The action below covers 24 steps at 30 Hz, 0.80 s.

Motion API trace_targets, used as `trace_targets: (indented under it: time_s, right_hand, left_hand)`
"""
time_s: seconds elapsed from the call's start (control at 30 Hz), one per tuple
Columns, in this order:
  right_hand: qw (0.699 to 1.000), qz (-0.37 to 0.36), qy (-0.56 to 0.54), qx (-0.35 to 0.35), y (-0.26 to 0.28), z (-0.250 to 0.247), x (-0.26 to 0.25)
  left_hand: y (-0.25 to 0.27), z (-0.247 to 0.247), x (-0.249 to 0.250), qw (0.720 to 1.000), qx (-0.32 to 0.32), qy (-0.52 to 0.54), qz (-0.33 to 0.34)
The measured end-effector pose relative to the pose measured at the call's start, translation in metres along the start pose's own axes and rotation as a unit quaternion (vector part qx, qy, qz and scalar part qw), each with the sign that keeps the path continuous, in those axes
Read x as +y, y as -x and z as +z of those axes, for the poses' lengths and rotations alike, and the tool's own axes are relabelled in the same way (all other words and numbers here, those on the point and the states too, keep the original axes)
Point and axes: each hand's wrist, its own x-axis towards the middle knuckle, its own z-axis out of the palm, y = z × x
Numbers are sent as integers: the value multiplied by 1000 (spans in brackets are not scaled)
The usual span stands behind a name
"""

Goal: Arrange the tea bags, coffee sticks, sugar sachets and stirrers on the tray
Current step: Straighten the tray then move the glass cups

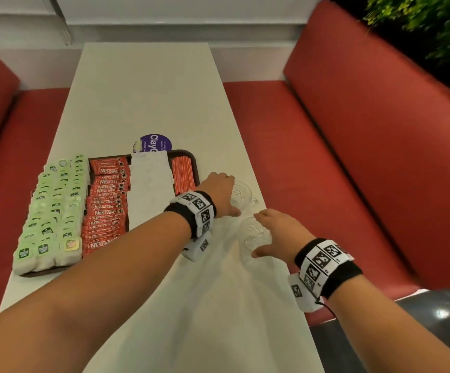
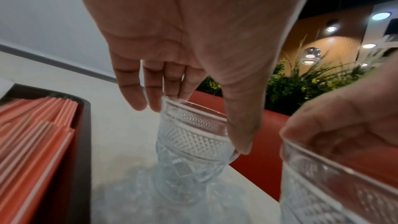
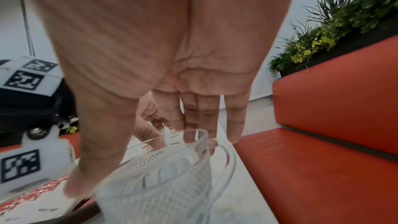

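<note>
A dark tray (image 1: 191, 157) on the white table (image 1: 143, 98) holds green tea bags (image 1: 54, 211), red coffee sticks (image 1: 105, 205), white sugar sachets (image 1: 151, 195) and orange stirrers (image 1: 182, 173) in rows. Right of the tray stand two patterned glass cups. My left hand (image 1: 233, 196) reaches across and grips the far cup (image 1: 242, 193) by its rim from above, thumb against fingers (image 2: 170, 91). My right hand (image 1: 257, 235) holds the near cup (image 1: 253, 239) the same way. In the right wrist view that handled cup (image 3: 161, 185) sits under the right hand (image 3: 140, 163).
Both cups stand close to the table's right edge (image 1: 269, 219), with a red bench seat (image 1: 353, 157) beyond it. Another red bench (image 1: 3, 157) is on the left. A purple round sticker (image 1: 155, 144) lies behind the tray. Plants (image 1: 433, 22) stand at the back right.
</note>
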Motion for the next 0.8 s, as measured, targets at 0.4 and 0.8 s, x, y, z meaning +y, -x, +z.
trace_targets:
  time_s: [0.4, 0.8]
  right_hand:
    - [996, 1, -51, 73, -77, -10, -40]
    - [996, -16, -47, 73, -106, -8, -59]
  left_hand:
    - [-48, -41, -66, 995, -5, 65, -73]
    - [-66, -42, -87, 990, 28, 97, -97]
